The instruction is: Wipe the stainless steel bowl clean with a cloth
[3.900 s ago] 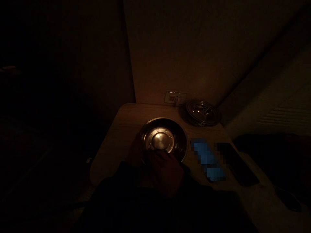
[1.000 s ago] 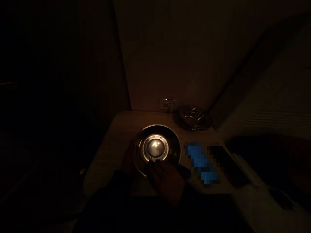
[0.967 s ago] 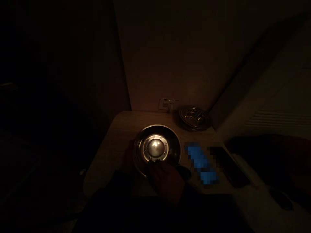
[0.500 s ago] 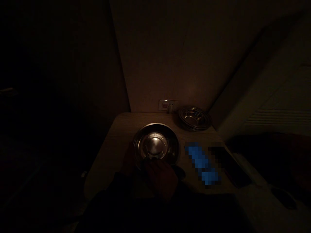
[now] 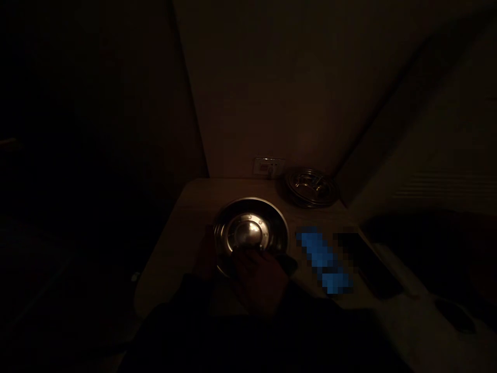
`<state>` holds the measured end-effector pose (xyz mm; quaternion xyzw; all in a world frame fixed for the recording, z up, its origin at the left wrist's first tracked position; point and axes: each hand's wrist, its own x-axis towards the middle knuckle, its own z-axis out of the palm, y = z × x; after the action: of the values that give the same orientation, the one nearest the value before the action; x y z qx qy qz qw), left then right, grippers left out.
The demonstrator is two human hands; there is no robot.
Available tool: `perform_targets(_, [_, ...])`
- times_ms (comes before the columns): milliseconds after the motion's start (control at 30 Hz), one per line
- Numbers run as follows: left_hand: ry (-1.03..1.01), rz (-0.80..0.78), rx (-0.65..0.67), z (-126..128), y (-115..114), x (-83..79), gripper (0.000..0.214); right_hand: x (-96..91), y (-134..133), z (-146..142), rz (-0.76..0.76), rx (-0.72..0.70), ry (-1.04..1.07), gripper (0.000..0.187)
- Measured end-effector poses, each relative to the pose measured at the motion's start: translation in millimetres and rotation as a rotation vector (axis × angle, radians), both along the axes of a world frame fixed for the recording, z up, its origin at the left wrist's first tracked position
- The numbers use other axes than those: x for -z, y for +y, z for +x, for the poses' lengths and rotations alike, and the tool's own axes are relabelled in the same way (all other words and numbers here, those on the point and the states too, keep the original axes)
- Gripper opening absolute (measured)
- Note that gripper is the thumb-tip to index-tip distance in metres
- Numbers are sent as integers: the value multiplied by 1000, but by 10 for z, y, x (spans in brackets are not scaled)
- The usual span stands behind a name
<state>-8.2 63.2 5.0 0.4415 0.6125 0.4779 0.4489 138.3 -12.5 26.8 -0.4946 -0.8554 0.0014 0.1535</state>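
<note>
A round, shiny metal bowl (image 5: 279,220) sits on the small wooden table (image 5: 174,228) in front of me, its inside facing up. Along the bowl's left outer side, my left hand (image 5: 205,256) steadies it by the wall; its fingers are very dim. My right hand (image 5: 260,277) reaches over the near rim, fingers bent down into the bowl. It presses on a dark, limp thing that looks like a cloth (image 5: 288,264), which sticks out to the right of the hand. Darkness hides most of that cloth and the near rim.
Stacked metal plates with compartments (image 5: 310,187) stand at the back right corner, below a wall socket (image 5: 269,166). Right of the bowl lie a blurred blue shape (image 5: 322,259) and a dark flat object (image 5: 373,267). The wall closes off the table's back.
My right hand has shifted slightly right and up along the inside of the bowl, with the dark cloth under it. The bowl and my left hand stay nearly in place; the picture is a bit darker.
</note>
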Motion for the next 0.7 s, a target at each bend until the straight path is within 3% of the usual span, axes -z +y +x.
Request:
perform_targets(133, [14, 11, -25, -10, 30, 108, 44, -14, 113, -52, 15, -33, 15, 41])
perform_targets(300, [88, 183, -34, -37, 76, 187, 33, -134, 370, -70, 30, -29, -14, 46])
perform_targets(467, [93, 138, -64, -12, 36, 33, 31, -182, 435, -57, -19, -20, -40, 49])
perform_targets(567, [78, 75, -54, 26, -13, -104, 35, -203, 285, -4, -82, -85, -50, 46])
perform_targets(700, [199, 75, -16, 35, -62, -194, 22, -308, 56, 99, -247, -65, -106, 36])
